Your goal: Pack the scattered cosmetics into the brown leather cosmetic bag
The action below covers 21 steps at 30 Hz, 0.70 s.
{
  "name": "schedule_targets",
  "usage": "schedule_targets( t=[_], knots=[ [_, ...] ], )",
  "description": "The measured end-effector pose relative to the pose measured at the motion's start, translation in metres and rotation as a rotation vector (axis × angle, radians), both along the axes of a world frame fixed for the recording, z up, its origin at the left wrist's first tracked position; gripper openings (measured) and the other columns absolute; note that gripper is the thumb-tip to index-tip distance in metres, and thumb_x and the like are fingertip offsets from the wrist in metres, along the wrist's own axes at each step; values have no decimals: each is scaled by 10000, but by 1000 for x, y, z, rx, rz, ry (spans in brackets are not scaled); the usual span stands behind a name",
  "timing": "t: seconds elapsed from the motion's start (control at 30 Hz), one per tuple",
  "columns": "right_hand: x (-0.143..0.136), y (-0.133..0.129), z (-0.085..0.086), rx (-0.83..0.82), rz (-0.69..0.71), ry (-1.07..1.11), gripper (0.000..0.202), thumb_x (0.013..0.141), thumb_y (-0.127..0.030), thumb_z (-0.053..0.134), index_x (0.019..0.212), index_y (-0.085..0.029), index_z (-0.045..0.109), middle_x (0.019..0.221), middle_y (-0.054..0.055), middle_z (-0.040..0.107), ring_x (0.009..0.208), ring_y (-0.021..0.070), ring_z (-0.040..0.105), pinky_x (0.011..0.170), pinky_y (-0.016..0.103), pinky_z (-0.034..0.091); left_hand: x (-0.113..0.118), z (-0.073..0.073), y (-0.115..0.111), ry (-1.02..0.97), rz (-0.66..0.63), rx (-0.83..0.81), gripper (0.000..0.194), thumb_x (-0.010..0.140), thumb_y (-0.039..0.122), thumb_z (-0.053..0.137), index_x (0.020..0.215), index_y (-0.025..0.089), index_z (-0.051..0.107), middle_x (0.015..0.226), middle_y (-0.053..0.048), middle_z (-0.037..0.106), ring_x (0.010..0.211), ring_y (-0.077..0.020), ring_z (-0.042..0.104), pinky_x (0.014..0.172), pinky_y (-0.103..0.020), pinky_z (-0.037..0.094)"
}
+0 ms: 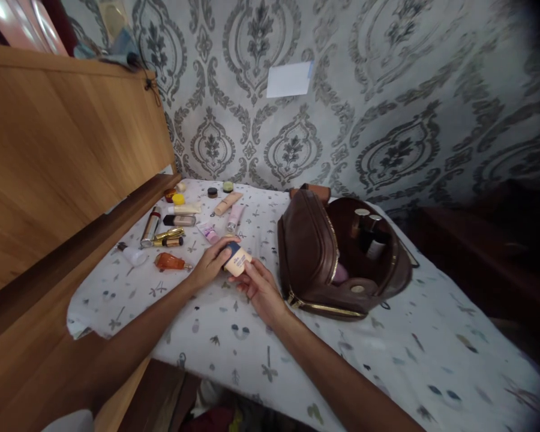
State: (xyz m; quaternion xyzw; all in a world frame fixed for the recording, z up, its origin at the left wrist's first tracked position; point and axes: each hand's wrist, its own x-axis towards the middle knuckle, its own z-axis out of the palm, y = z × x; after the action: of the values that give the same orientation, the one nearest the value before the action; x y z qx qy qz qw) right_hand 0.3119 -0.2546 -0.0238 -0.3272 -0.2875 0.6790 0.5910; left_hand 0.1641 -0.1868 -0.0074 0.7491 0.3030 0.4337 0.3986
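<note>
Between both hands, above the cloth, is a small flat beige cosmetic bottle (237, 261) with a dark blue cap. My left hand (210, 261) is closed around its cap end. The fingers of my right hand (261, 291) pinch its lower beige end. Close to my left hand lie a pink-and-white tube (208, 232) and an orange glass bottle (171, 261). Right of my hands stands an open brown makeup bag (306, 240) with gold zips. Several bottles sit inside, among them a dark one with a white label (376, 247).
Several cosmetics lie at the table's left, including a silver tube (150, 227), a black-capped bottle (180, 221), a yellow-lidded jar (178, 198) and a peach tube (227, 204). A wooden panel (72, 132) borders the left side. A patterned wall (292, 144) stands behind the cloth-covered table (234, 366).
</note>
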Motion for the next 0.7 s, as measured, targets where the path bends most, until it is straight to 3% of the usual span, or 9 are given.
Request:
schedule_targets(
  t=[0.33, 0.53, 0.7],
  knots=[
    [-1, -2, 1, 27, -15, 6, 468, 674, -422, 836, 985, -211, 555, 828, -1, 704, 629, 142, 685, 521, 206, 437, -7, 2, -1, 92, -6, 21, 487, 963, 549, 386, 1215, 199, 611, 1180, -75, 657, 1079, -248, 592, 945, -340, 460],
    [-1, -3, 2, 105, -98, -117, 484, 672, -399, 826, 1054, -231, 580, 945, 3, 665, 705, 134, 646, 578, 222, 476, -11, 4, -1, 133, -5, 58, 528, 956, 558, 397, 1269, 177, 585, 1250, -102, 651, 1145, -269, 587, 978, -352, 451],
    [-2, -4, 2, 191, -183, -253, 533, 632, -311, 841, 1096, -241, 588, 1056, 20, 622, 800, 143, 617, 653, 244, 506, -12, 6, -2, 118, -31, 37, 559, 951, 602, 370, 1230, 173, 596, 1164, -103, 671, 1046, -262, 611, 905, -348, 473]
  ],
)
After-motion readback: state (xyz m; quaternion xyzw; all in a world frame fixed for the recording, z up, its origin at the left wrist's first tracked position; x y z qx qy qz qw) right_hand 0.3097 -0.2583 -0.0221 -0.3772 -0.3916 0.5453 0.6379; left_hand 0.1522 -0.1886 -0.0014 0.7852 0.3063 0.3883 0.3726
